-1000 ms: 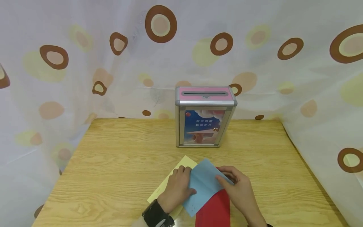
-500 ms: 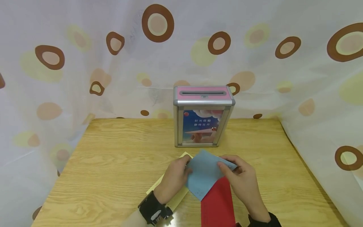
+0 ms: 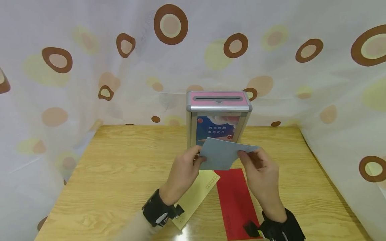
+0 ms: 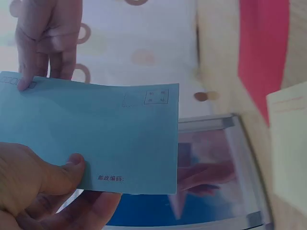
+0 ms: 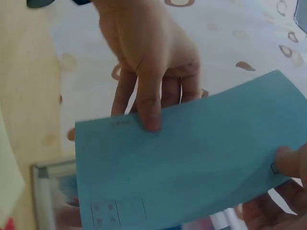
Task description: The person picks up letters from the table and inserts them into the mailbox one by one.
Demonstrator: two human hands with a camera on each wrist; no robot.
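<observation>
A blue envelope [image 3: 221, 154] is held up between both hands, in front of the lower part of the mailbox. My left hand [image 3: 182, 170] pinches its left end, thumb on the near face and fingers behind. At the other end, my right hand [image 3: 263, 174] pinches the envelope, its thumb beside a row of small printed boxes. The left wrist view shows the left thumb [image 4: 72, 170] close to printed characters along one edge. On the table below lie a yellow envelope [image 3: 196, 197], partly under the left wrist's outline, and a red envelope [image 3: 236, 201].
A silver-framed mailbox [image 3: 218, 108] with a pink top stands near the table's back edge, a slot [image 3: 217, 98] in its top and a picture on its front. Patterned white cloth [image 3: 193, 50] hangs behind and at the sides of the wooden table [image 3: 129, 167].
Both hands have lifted the blue envelope off the others and moved it forward, toward the mailbox. It has turned so its long side runs more across. The yellow and red envelopes are now more exposed.
</observation>
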